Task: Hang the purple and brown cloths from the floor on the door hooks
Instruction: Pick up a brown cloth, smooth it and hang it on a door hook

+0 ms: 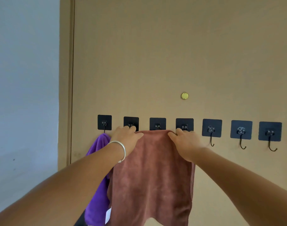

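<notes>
A brown cloth (153, 173) hangs spread flat against the tan door (155, 54), its top edge level with the second to fourth black hooks. My left hand (126, 137), with a silver bangle on the wrist, grips the cloth's top left corner at the second hook (131, 123). My right hand (186, 141) grips the top right corner at the fourth hook (184, 125). The third hook (157, 124) sits just above the cloth's top edge. A purple cloth (97, 181) hangs from the first hook (104, 122), partly behind my left forearm and the brown cloth.
Several more black adhesive hooks run to the right, the nearest free one (212, 130) beside my right hand. A brass peephole (184, 96) sits above the row. The door frame (66, 95) and a pale wall (25, 95) lie to the left.
</notes>
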The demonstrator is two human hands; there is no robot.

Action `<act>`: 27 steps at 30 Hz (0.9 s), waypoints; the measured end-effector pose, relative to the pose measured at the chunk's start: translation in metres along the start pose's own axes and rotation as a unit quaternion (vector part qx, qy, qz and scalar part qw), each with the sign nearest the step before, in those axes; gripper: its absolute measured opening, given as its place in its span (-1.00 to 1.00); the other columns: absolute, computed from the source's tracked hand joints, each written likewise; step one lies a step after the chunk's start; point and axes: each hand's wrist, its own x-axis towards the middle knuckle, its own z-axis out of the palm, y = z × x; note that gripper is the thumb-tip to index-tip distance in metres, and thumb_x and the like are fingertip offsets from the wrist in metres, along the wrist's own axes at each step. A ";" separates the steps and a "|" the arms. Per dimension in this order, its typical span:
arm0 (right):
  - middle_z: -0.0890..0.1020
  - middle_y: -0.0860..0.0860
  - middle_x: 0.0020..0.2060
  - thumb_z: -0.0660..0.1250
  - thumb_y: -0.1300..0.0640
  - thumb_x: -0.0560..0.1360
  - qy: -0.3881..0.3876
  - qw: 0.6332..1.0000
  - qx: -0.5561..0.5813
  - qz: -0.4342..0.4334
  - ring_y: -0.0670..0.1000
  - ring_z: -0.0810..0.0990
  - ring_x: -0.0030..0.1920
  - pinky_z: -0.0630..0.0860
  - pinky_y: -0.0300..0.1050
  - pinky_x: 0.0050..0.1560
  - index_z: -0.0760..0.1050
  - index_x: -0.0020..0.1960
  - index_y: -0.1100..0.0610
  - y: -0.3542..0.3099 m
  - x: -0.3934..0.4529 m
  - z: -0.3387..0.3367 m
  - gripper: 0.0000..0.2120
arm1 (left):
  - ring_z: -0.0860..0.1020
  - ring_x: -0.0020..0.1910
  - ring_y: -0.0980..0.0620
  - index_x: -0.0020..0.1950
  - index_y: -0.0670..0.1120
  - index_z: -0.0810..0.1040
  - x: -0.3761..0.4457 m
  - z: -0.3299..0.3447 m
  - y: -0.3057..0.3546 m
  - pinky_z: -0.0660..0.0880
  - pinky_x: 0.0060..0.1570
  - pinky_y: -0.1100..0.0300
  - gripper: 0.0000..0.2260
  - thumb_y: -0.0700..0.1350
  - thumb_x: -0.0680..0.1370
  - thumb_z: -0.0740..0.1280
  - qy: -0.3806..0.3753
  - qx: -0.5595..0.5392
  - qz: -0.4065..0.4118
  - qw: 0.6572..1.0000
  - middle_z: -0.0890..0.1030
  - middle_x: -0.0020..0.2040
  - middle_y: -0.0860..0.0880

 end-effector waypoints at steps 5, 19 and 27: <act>0.44 0.14 0.21 0.11 0.12 0.61 -0.017 0.998 -0.054 -0.028 0.16 0.53 0.05 0.43 0.02 -0.02 0.12 0.49 0.13 -0.023 -0.010 0.028 -0.53 | 0.47 0.07 -0.10 0.32 0.06 0.36 -0.007 0.024 0.022 0.36 0.04 0.02 -0.67 -0.19 0.58 0.11 0.008 -0.017 0.001 1.000 0.48 0.15 -0.04; 0.31 0.10 0.28 0.25 0.03 0.53 -0.053 0.997 0.000 -0.047 0.14 0.39 0.18 0.37 -0.01 0.02 0.04 0.51 0.04 -0.058 -0.036 0.059 -0.36 | 0.38 0.16 -0.12 0.24 0.02 0.51 -0.047 0.047 0.062 0.35 0.09 -0.01 -0.58 0.23 0.54 0.12 -0.097 -0.068 0.083 0.989 0.36 0.23 -0.08; 0.51 0.04 -0.05 0.12 0.06 0.56 0.053 0.994 0.090 -0.036 0.07 0.48 -0.14 0.44 -0.04 -0.15 0.45 0.10 0.04 -0.028 -0.052 0.047 -0.81 | 0.43 0.12 -0.07 0.10 -0.01 0.59 -0.033 0.003 0.046 0.31 0.09 0.05 -0.68 0.06 0.58 0.09 0.028 -0.026 0.065 0.997 0.47 0.12 -0.03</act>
